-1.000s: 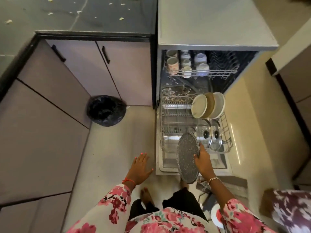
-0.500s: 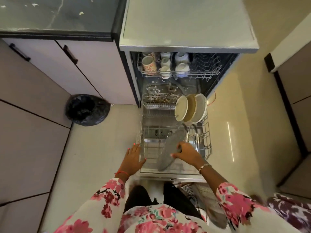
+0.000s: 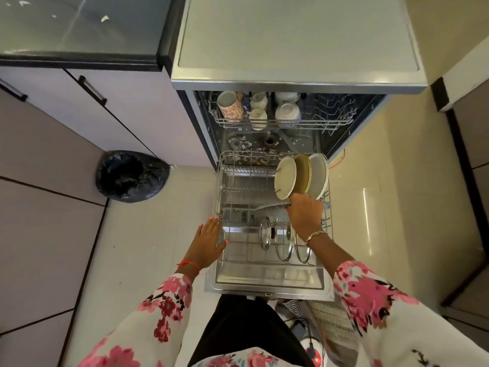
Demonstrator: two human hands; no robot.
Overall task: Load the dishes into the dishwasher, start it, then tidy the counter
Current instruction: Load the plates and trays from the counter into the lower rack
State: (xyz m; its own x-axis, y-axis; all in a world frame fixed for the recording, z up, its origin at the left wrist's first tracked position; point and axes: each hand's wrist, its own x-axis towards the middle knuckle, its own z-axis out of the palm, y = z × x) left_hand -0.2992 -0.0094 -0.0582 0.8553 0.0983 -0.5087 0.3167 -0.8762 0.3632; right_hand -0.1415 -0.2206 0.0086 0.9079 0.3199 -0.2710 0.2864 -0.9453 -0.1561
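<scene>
The dishwasher (image 3: 296,83) stands open with its lower rack (image 3: 219,202) pulled out over the door. My right hand (image 3: 305,217) grips a grey speckled plate (image 3: 272,207), seen edge-on, inside the rack just in front of three upright plates (image 3: 301,176). Three steel-rimmed glass lids (image 3: 280,239) stand near the rack's front right. My left hand (image 3: 210,239) rests with spread fingers on the rack's left rim. Several cups and small bowls (image 3: 259,109) sit in the upper rack.
A black bin bag (image 3: 132,176) sits on the floor to the left, against grey cabinets (image 3: 127,112). The dark counter (image 3: 79,30) above carries a few crumbs. The dishwasher floor shows food bits. Cloth and cables (image 3: 317,324) lie by my feet.
My right hand has carried the speckled plate from the rack's front to behind the lids, near the upright plates. My left hand has come onto the rack's left rim.
</scene>
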